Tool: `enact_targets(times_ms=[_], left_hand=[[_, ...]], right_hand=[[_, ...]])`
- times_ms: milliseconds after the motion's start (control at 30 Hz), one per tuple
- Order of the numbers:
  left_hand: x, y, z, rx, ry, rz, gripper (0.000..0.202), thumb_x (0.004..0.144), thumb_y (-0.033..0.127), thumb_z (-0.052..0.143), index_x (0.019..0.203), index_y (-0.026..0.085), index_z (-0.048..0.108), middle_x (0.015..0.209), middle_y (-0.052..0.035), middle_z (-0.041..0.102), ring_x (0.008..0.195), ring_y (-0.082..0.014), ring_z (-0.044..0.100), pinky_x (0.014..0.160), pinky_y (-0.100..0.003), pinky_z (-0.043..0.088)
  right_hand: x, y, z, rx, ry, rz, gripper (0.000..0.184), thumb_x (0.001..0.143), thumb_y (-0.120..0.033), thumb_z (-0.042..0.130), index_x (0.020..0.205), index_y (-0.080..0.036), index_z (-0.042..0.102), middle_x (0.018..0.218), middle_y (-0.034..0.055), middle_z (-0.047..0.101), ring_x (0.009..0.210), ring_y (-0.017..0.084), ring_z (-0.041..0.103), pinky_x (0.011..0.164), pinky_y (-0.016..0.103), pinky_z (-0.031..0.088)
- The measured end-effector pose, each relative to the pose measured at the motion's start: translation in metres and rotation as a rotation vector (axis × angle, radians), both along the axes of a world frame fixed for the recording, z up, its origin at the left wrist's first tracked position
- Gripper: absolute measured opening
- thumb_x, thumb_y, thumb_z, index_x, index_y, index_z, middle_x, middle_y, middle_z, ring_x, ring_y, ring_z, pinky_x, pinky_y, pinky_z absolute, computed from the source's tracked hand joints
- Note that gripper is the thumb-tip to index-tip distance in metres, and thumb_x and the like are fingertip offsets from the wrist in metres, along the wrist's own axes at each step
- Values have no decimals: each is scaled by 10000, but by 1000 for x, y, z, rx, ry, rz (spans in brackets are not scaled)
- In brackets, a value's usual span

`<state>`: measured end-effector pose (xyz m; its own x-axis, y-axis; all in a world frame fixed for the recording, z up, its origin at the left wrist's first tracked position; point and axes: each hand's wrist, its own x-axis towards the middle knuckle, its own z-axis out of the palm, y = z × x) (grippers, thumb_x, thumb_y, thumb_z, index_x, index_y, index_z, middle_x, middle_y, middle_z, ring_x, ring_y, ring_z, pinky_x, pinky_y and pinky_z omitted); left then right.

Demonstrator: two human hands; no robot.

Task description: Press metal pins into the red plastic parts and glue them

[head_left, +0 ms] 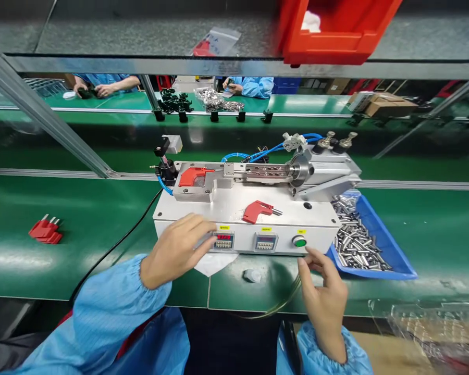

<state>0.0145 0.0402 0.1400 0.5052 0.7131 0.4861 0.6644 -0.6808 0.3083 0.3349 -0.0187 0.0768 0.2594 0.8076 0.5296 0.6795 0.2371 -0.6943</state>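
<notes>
My left hand point(182, 247) is over the front left of a white press machine point(226, 208), beside its lit red counter point(223, 240). Its fingers are stretched out and I see nothing in them. Below a green push button point(299, 241), my right hand point(323, 289) hovers with bent fingers, thumb and index slightly apart, holding nothing visible. A red pistol-shaped plastic part point(191, 176) sits in the metal fixture point(195, 194) at the machine's left. Another red part point(258, 211), with a metal pin sticking out, lies on the machine's top.
Right of the machine, a blue bin point(391, 245) holds many metal pins. Several red parts point(47, 229) lie on the green table at left. A clear plastic tray point(433, 328) stands front right. An orange bin point(336, 44) overhangs above. Co-workers' hands point(105, 89) show across the bench.
</notes>
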Motion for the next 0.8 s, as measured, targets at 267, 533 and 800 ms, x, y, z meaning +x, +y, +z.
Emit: enact_targets(times_ms=[267,533,800], left_hand=[[71,74,13,-159,108,-356,496,988,178,612,1469,194,490,1575,-181,548,1456,-321,534,1199,-526,462],[47,11,4,-213,-134,-410,549,999,263,687,1497,202,464,1422,-180,641,1309,-331,642,1073,-477,586],[27,-60,-27,-346,-174,-395,566,1053,210,605,1579,176,397,1403,-190,650,1282,-275,657,1066,-415,603]], right_hand=[[-6,-32,3,-28,11,150,111,1018,-248,652,1006,-210,756,860,45,713,740,189,667,683,305,573],[-28,-42,16,-107,200,198,220,1008,-269,693,1220,-226,730,918,57,720,800,210,689,746,350,609],[-63,-43,30,-193,185,566,346,972,-125,733,1294,-243,694,1079,71,752,943,206,724,841,331,616]])
